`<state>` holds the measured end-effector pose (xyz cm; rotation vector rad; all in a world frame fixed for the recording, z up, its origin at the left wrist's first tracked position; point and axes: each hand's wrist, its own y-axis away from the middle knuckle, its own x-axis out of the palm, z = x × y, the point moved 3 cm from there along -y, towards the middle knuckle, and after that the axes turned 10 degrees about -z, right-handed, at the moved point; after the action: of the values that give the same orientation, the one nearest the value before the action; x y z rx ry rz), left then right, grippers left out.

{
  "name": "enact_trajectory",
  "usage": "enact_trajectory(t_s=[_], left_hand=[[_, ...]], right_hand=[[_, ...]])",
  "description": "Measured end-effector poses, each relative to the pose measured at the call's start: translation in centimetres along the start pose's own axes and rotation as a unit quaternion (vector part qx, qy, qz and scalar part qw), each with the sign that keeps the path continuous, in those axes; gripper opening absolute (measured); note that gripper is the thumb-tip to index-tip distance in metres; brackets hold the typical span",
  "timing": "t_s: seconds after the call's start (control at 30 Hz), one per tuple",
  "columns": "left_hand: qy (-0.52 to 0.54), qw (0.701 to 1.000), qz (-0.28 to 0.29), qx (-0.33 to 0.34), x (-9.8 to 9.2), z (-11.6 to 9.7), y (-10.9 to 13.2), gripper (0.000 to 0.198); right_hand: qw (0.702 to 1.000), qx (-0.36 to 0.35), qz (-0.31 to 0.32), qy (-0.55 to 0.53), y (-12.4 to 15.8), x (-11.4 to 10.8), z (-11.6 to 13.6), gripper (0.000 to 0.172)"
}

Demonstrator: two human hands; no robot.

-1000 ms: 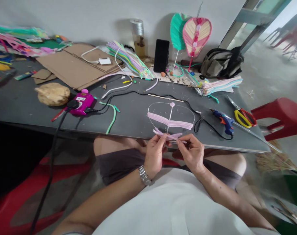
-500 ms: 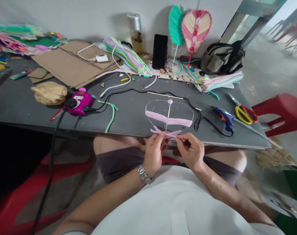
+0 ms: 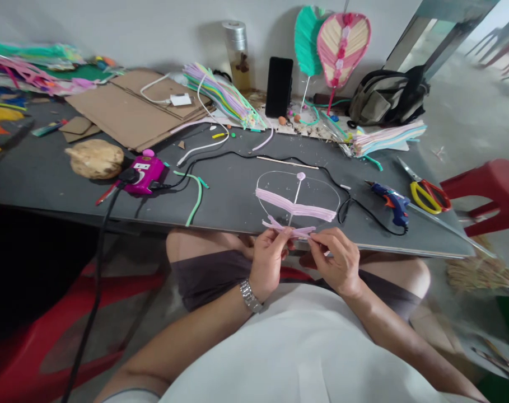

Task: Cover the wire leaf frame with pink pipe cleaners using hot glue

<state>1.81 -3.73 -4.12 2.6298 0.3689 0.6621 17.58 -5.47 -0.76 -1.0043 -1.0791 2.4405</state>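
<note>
Left grip (image 3: 267, 258) pinched closed, thumb over fingers, on the crossed pink strips (image 3: 300, 230) at the counter's near edge; right grip (image 3: 337, 260) pinched too, thumb and forefinger closed at the strips' right end. A silver watch (image 3: 250, 296) sits on the left wrist, its dial out of sight. Just beyond the hands, flat on the counter (image 3: 233, 196) by the near edge, lies the thin looped frame (image 3: 297, 193), a pink band (image 3: 313, 211) right across its central stem.

Over toward the near right corner, it's a blue glue gun (image 3: 391, 202), with yellow-and-red scissors (image 3: 426, 193) beside it near the right edge. Left of the frame, a magenta power socket (image 3: 143, 174) takes a black plug; pale markings on its face, too small to read.

Further back, cardboard sheets (image 3: 128, 112) carry a white adapter (image 3: 181, 99). Containers now, along the far edge: a clear bottle (image 3: 239, 61), silver-lidded, yellowish liquid and dark pieces inside; over at the far right, a grey-and-black bag (image 3: 386, 98), contents hidden. Between them, a dark-screened phone (image 3: 279, 87) and two leaf-shaped fans, one green (image 3: 308, 42), one pink-and-cream (image 3: 343, 50).
</note>
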Motion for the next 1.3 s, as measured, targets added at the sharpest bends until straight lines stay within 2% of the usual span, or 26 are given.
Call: enact_trajectory(t_s=[0.13, 0.3, 0.4, 0.6, 0.7, 0.9, 1.03, 1.2, 1.3], left_hand=[[-0.006, 1.000, 0.005, 0.002, 0.1, -0.1, 0.1, 0.043], [-0.017, 1.000, 0.001, 0.014, -0.1, -0.3, 0.1, 0.043], [-0.019, 1.000, -0.009, 0.013, -0.2, -0.3, 0.0, 0.044], [-0.026, 1.000, -0.005, 0.014, -0.1, -0.2, 0.1, 0.044], [-0.037, 0.999, -0.003, 0.016, -0.1, -0.2, 0.0, 0.044], [-0.041, 0.999, 0.003, 0.021, 0.0, -0.3, 0.2, 0.045], [-0.049, 0.998, 0.000, 0.026, -0.1, -0.1, 0.0, 0.046], [-0.046, 0.998, 0.000, 0.032, -0.1, 0.0, -0.2, 0.046], [-0.041, 0.999, 0.016, 0.031, 0.0, 0.0, -0.2, 0.046]], right_hand=[[1.000, -0.021, -0.005, 0.015, -0.3, -0.2, 0.1, 0.014], [0.998, 0.049, -0.034, -0.018, -0.6, -0.5, -0.3, 0.012], [0.997, 0.059, -0.042, -0.032, -0.5, -0.6, -0.7, 0.013], [1.000, -0.004, -0.016, 0.011, -0.3, -0.9, -1.1, 0.013], [0.999, -0.032, -0.025, 0.036, -0.5, -0.9, -0.9, 0.013], [0.995, -0.031, -0.042, 0.088, -1.2, -0.7, -0.4, 0.014], [0.991, -0.055, -0.036, 0.119, -1.3, -0.7, -0.2, 0.015], [0.978, -0.095, -0.021, 0.187, -1.2, -0.9, 0.8, 0.013], [0.977, -0.129, 0.002, 0.172, -1.3, -0.6, 1.9, 0.017]])
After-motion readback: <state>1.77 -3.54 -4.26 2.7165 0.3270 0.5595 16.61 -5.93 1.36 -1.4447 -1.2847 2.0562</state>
